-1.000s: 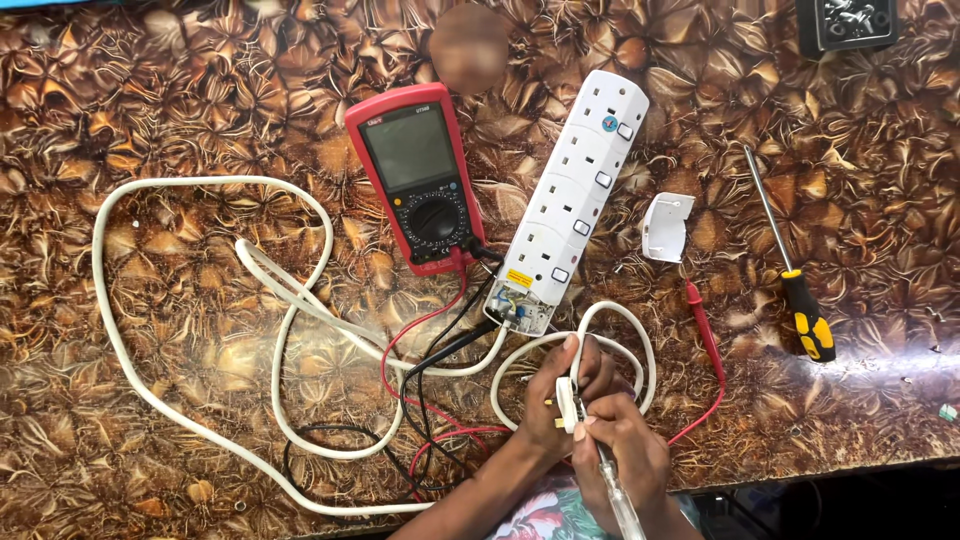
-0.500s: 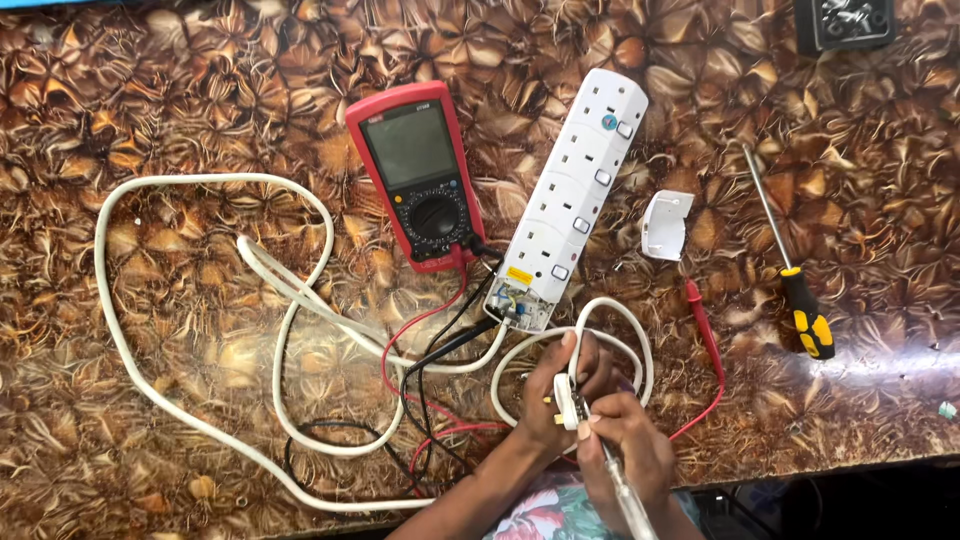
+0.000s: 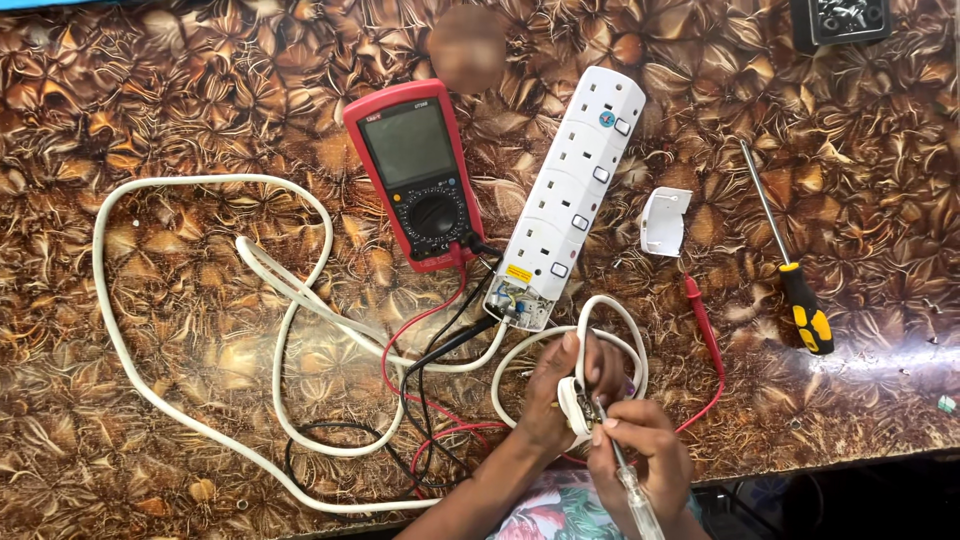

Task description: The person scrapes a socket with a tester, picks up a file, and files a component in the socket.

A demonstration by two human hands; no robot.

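Note:
My left hand (image 3: 560, 395) grips a white mains plug (image 3: 574, 402) at the table's near edge, with the white cable (image 3: 190, 420) looping away from it. My right hand (image 3: 640, 455) holds a slim clear-handled screwdriver (image 3: 632, 495) with its tip set into the plug. Just beyond the hands lies a white extension socket strip (image 3: 575, 195) with one end cover off and its wiring bare. The loose white end cover (image 3: 662, 222) lies to the strip's right.
A red multimeter (image 3: 415, 170) lies left of the strip, its red probe (image 3: 703, 322) and black leads trailing toward my hands. A yellow-and-black screwdriver (image 3: 790, 270) rests at the right. A dark box (image 3: 838, 18) sits at the far right corner.
My hands have shifted only slightly at the plug; the screwdriver stays in it. Everything else lies where it was.

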